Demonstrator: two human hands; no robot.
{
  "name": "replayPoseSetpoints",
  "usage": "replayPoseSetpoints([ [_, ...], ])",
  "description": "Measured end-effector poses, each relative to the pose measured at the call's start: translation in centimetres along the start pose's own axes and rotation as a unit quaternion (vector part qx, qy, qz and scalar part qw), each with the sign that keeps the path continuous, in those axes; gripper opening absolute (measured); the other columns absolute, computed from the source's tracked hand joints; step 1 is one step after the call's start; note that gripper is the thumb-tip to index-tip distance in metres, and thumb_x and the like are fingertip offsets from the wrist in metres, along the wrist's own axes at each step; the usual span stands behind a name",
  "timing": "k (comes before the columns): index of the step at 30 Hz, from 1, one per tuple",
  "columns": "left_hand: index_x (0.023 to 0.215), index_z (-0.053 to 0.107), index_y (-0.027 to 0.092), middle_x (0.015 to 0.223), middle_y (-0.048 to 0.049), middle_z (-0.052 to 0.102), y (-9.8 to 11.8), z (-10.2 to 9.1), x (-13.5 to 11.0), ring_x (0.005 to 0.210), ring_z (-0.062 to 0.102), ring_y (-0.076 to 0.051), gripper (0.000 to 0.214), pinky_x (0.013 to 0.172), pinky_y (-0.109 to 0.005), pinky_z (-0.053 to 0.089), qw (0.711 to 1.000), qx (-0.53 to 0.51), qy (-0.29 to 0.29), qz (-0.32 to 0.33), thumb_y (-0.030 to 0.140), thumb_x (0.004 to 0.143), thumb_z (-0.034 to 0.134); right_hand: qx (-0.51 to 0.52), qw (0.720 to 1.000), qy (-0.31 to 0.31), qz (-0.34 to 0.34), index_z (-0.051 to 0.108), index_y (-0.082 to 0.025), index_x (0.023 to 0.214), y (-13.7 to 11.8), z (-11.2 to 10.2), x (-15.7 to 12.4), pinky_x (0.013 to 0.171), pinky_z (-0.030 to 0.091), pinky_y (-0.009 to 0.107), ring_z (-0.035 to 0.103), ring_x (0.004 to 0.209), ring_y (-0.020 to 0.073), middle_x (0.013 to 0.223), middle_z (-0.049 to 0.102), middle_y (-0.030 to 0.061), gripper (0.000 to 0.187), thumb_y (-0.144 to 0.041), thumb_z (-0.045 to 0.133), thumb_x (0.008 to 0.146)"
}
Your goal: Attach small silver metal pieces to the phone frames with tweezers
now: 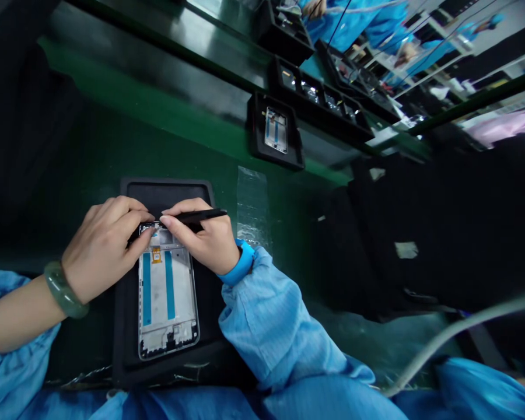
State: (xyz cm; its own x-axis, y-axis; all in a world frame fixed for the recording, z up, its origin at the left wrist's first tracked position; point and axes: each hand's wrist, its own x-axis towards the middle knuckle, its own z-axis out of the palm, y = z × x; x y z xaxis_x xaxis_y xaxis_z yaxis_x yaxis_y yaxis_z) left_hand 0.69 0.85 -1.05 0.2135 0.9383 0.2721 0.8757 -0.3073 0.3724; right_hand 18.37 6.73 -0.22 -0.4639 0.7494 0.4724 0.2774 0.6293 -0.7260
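My left hand (pixel 105 248), wearing a green jade bangle (pixel 65 290), has its fingers and thumb at the top end of a phone frame (pixel 166 297). That frame lies on a black rubber mat (pixel 166 192), with white backing, blue strips and a small yellow label showing. My right hand (pixel 203 236) pinches a slim black tool (pixel 205 216), perhaps tweezers. Its tip is hidden among my fingers over the top of the frame. A blue wrist strap (pixel 240 263) circles my right wrist, below a blue sleeve (pixel 262 315).
Black trays of small parts (pixel 319 96) line a shelf beyond the green bench, and one holds another phone frame (pixel 275 129). Clear tape (pixel 252 204) is stuck to the bench. Black cloth (pixel 402 233) lies right, a grey cable (pixel 455 332) crosses lower right, and co-workers in blue (pixel 354 23) sit beyond.
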Motion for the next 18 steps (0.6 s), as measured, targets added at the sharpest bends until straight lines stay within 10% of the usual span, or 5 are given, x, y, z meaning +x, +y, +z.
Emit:
replayPoseSetpoints([
  [18, 0.101, 0.057, 0.018, 0.101, -0.0084, 0.058, -0.22, 0.02, -0.16, 0.097, 0.056, -0.026, 0.022, 0.083, -0.045, 0.045, 1.000, -0.001, -0.022, -0.007, 0.033, 0.088, 0.046, 0.019, 0.997, -0.034, 0.072, 0.062, -0.018, 0.087, 0.12, 0.27, 0.26, 0.073, 0.054, 0.020, 0.066, 0.077, 0.0105, 0.087, 0.067, 0.0003, 0.010, -0.027, 0.059, 0.085],
])
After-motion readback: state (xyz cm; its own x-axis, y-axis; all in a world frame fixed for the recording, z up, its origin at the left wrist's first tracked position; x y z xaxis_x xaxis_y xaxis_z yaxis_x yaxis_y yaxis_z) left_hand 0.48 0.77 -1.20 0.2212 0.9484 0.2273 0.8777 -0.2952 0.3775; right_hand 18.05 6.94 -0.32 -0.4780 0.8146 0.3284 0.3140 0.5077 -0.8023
